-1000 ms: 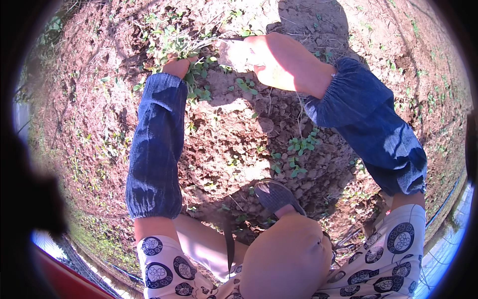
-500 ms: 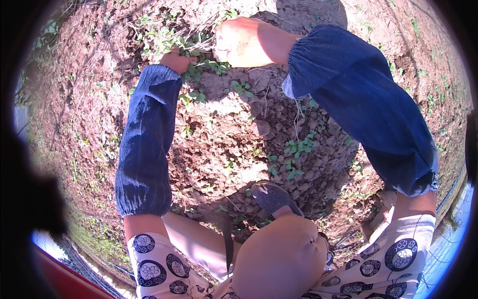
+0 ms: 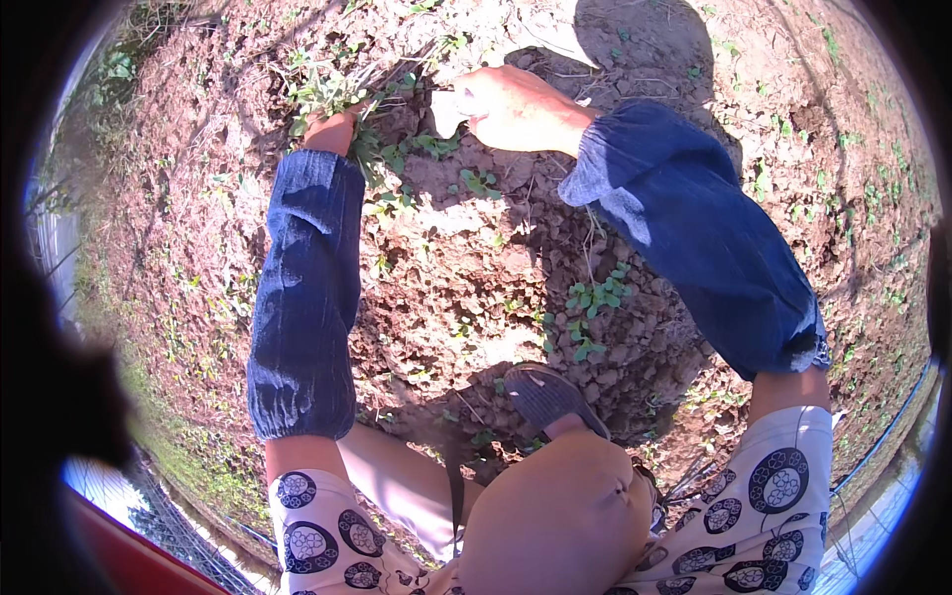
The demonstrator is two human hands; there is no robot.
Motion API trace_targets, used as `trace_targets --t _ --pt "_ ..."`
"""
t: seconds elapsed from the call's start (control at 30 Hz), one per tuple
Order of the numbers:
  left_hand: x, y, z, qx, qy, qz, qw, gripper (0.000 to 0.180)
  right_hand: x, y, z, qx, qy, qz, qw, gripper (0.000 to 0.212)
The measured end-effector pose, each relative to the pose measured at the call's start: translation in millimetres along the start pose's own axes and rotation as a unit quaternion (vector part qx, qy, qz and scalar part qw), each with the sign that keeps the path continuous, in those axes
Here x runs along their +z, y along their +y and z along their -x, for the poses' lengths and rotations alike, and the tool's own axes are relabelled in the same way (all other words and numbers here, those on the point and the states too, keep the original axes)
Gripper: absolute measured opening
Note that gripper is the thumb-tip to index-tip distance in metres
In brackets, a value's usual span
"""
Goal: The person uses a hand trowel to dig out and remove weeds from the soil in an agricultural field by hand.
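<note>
In the head view, the left hand (image 3: 332, 129) was seen closed around a clump of leafy weeds (image 3: 332, 91) at the far edge of the clodded soil (image 3: 466, 268), the stems gripped low, near the ground. The right hand (image 3: 511, 104) was curled, and a pale flat blade (image 3: 445, 112) (its kind could not be told) was seen at its fingers, just beside the clump. Loose, broken earth lay between the blue-sleeved forearms, so that patch was judged already worked. Small green seedlings (image 3: 593, 297) were left standing nearer the body, with more scattered greenery across the ground to the right. A dark sandal (image 3: 545, 395) was planted just below them.
</note>
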State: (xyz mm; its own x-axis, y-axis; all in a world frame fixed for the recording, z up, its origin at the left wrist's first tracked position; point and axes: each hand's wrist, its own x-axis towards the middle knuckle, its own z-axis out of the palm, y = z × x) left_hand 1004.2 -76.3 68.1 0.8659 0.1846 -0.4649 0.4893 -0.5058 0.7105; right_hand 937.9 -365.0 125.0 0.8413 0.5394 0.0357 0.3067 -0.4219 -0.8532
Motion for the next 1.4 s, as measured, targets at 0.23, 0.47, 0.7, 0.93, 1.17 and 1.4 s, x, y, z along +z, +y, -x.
trace_targets --t 0.23,0.47,0.7,0.93,1.17,1.4 --pt "-23.7 -31.0 74.8 -0.070 -0.096 0.245 0.962 0.057 -25.7 38.6 65.1 0.030 0.178 -0.089 0.980 0.018" --pt "-17.9 -57.7 135.0 -0.046 -0.190 0.230 0.953 0.053 -29.6 54.8 59.3 0.100 0.301 0.015 0.948 0.014" --pt "-48.4 -42.4 141.4 -0.037 -0.202 0.317 0.926 0.050 -6.1 97.2 60.9 0.115 0.323 -0.049 0.938 0.011" --pt "-162.2 -53.7 113.8 -0.082 -0.113 0.388 0.911 0.041 -5.6 89.9 58.8 0.144 0.292 -0.057 0.944 0.017" --pt "-181.2 26.4 116.8 0.237 -0.116 -0.397 0.879 0.040 -5.9 88.4 55.3 0.140 0.301 -0.011 0.943 0.018" --pt "-96.8 43.2 81.2 0.482 -0.198 -0.540 0.661 0.041 1.5 88.4 50.9 0.135 0.327 -0.004 0.935 0.017"
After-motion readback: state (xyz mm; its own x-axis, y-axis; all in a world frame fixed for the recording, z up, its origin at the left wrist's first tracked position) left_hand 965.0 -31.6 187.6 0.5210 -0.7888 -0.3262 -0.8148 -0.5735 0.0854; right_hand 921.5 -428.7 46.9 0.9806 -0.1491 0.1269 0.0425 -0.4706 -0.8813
